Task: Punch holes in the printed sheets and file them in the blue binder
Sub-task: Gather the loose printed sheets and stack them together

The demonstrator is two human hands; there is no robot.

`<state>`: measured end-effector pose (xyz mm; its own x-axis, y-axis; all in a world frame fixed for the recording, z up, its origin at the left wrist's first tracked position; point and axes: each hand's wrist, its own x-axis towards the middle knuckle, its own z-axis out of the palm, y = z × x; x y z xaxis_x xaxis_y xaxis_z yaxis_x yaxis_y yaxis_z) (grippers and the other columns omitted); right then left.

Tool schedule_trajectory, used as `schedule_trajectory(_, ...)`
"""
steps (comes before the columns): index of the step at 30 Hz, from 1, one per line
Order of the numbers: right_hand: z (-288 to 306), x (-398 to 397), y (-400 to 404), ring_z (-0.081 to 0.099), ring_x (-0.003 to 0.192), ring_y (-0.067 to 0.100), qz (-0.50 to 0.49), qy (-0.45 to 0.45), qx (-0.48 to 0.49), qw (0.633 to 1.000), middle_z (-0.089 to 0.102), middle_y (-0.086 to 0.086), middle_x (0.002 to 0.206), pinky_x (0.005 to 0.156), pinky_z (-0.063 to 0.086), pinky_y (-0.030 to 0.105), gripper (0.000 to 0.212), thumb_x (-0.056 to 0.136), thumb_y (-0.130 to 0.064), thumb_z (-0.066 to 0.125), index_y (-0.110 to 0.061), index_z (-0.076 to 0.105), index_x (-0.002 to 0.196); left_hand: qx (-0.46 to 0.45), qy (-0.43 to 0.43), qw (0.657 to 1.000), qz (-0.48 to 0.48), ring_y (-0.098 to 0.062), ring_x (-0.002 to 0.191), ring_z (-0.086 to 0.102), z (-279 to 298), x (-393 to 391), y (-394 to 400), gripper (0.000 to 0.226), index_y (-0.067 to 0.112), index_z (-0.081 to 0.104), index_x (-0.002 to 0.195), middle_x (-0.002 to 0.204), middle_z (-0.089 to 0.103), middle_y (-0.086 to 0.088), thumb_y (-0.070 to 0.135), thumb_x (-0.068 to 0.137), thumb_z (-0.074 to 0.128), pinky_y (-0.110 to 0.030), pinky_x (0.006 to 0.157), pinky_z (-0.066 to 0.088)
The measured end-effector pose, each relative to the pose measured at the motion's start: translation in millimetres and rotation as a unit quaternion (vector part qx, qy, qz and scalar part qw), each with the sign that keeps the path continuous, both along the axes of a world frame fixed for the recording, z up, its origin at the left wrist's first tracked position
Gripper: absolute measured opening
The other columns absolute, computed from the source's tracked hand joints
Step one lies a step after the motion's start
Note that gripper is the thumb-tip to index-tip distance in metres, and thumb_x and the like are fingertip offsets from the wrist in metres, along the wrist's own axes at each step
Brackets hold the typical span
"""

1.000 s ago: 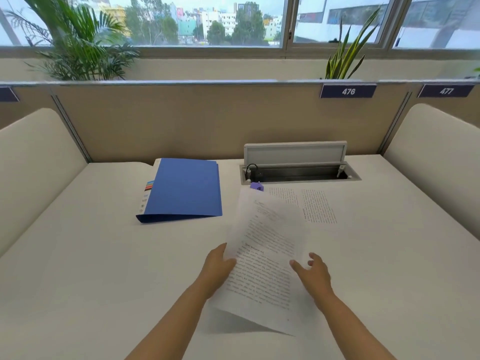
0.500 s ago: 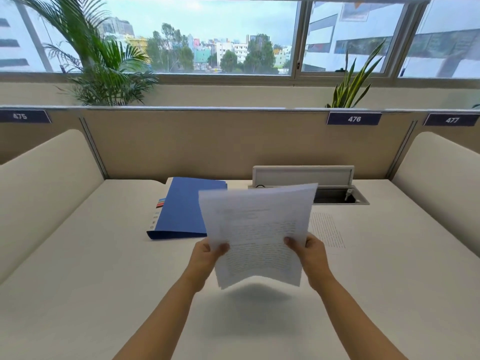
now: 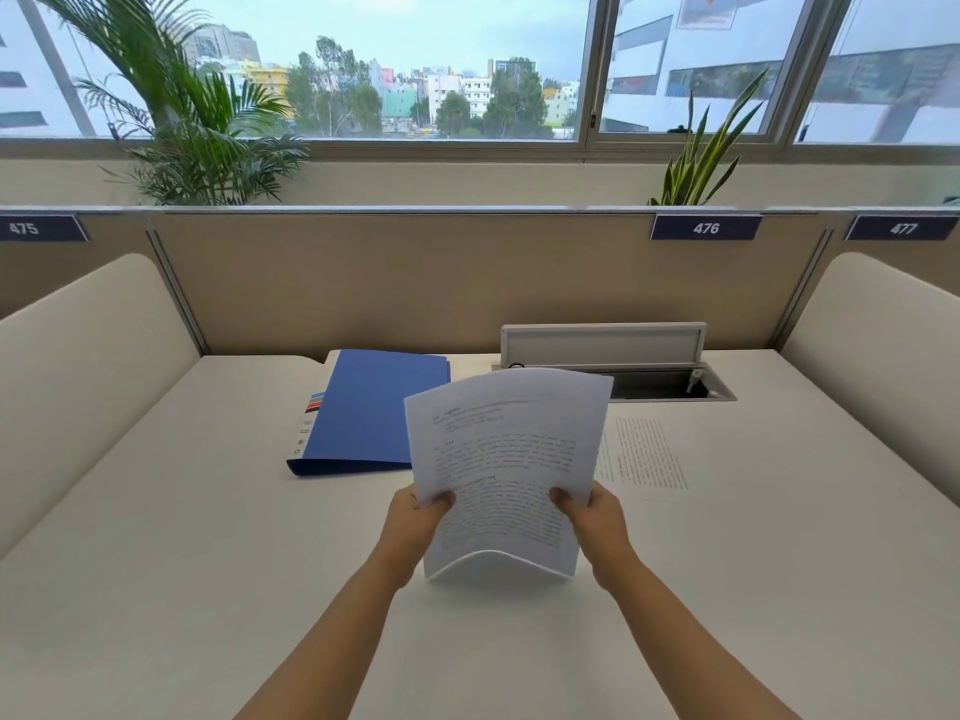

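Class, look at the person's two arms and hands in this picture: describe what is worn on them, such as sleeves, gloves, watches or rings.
Both forearms are bare as far as the frame shows: no sleeve reaches into view on either arm. The left hand and the right hand wear no gloves. No watch or bracelet shows at either wrist, and no ring is visible on the parts of the fingers that can be seen.

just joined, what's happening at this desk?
A person holds a stack of printed sheets upright over the desk, left hand and right hand each gripping a side edge, the bottom edge at or just above the surface. The blue binder lies closed to the left. Another printed sheet lies flat on the right. No hole punch is in view, and nothing is filed yet.
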<state>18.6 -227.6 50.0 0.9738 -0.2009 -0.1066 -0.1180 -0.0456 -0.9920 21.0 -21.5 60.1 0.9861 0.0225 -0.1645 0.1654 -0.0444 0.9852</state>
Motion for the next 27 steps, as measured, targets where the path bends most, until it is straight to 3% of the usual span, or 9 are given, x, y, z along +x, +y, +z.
schedule_trajectory(4, -1, 7, -7, 0.066, 0.088, 0.026, 0.015, 0.003, 0.0, 1.0, 0.068, 0.003, 0.093, 0.071, 0.055, 0.031, 0.01, 0.085, -0.014, 0.064, -0.017, 0.063, 0.094, -0.004, -0.006, 1.0, 0.025, -0.02, 0.084, 0.063, 1, 3, -5, 0.009, 0.016, 0.062, 0.092, 0.091, 0.066, -0.003, 0.012, 0.092, 0.055, -0.026, 0.066, 0.051)
schedule_trajectory(8, -9, 13, -22, 0.06, 0.1, 0.023, 0.045, 0.055, -0.059, 0.996, 0.06, 0.003, 0.11, 0.086, 0.052, 0.034, 0.039, 0.086, -0.02, 0.065, -0.009, 0.052, 0.121, -0.002, 0.02, 0.999, 0.042, -0.015, 0.081, 0.06, -6, 3, -15, 0.016, 0.011, 0.057, 0.108, 0.094, 0.063, -0.003, 0.008, 0.094, 0.05, -0.028, 0.071, 0.049)
schedule_trajectory(11, -21, 20, -46, 0.051, 0.117, 0.024, 0.052, 0.121, -0.157, 0.979, 0.049, 0.008, 0.131, 0.1, 0.041, 0.036, 0.055, 0.085, -0.027, 0.065, -0.011, 0.041, 0.132, -0.023, 0.103, 0.993, 0.056, -0.02, 0.084, 0.058, -27, 3, -19, 0.028, 0.009, 0.056, 0.117, 0.097, 0.062, -0.005, 0.001, 0.091, 0.05, -0.033, 0.083, 0.045)
schedule_trajectory(16, -40, 38, -97, 0.045, 0.129, 0.029, 0.059, 0.188, -0.339, 0.92, 0.04, 0.013, 0.144, 0.104, 0.039, 0.038, 0.06, 0.087, -0.033, 0.061, -0.008, 0.039, 0.138, -0.095, 0.257, 0.954, 0.12, -0.032, 0.084, 0.057, -70, 0, -27, 0.033, 0.0, 0.052, 0.124, 0.092, 0.06, -0.012, -0.002, 0.091, 0.051, -0.046, 0.082, 0.046)
schedule_trajectory(19, -46, 54, -117, 0.034, 0.136, 0.028, 0.087, 0.182, -0.44, 0.875, 0.032, 0.011, 0.15, 0.108, 0.034, 0.04, 0.062, 0.09, -0.034, 0.057, -0.008, 0.034, 0.142, -0.125, 0.279, 0.94, 0.148, -0.034, 0.093, 0.058, -82, 7, -28, 0.036, -0.001, 0.052, 0.125, 0.099, 0.061, -0.016, -0.003, 0.089, 0.053, -0.051, 0.087, 0.048)
schedule_trajectory(22, -50, 72, -127, 0.01, 0.146, 0.027, 0.143, 0.177, -0.548, 0.805, 0.009, 0.008, 0.159, 0.115, 0.022, 0.044, 0.067, 0.093, -0.038, 0.049, -0.012, 0.02, 0.148, -0.154, 0.306, 0.926, 0.161, -0.036, 0.1, 0.056, -86, 14, -23, 0.031, 0.003, 0.054, 0.117, 0.093, 0.062, -0.015, -0.005, 0.087, 0.054, -0.052, 0.091, 0.046)
schedule_trajectory(24, -54, 80, -128, -0.001, 0.148, 0.026, 0.187, 0.18, -0.588, 0.766, -0.002, 0.007, 0.16, 0.118, 0.012, 0.047, 0.07, 0.094, -0.042, 0.044, -0.016, 0.01, 0.15, -0.168, 0.311, 0.921, 0.164, -0.037, 0.101, 0.057, -85, 14, -21, 0.028, 0.004, 0.053, 0.114, 0.093, 0.062, -0.016, -0.005, 0.087, 0.053, -0.052, 0.09, 0.046)
schedule_trajectory(27, -60, 86, -129, -0.002, 0.148, 0.026, 0.24, 0.207, -0.601, 0.734, -0.004, 0.003, 0.16, 0.116, 0.007, 0.054, 0.069, 0.094, -0.048, 0.036, -0.021, 0.008, 0.15, -0.18, 0.304, 0.921, 0.163, -0.037, 0.103, 0.056, -87, 13, -21, 0.029, 0.005, 0.051, 0.114, 0.104, 0.061, -0.018, -0.006, 0.088, 0.05, -0.052, 0.09, 0.046)
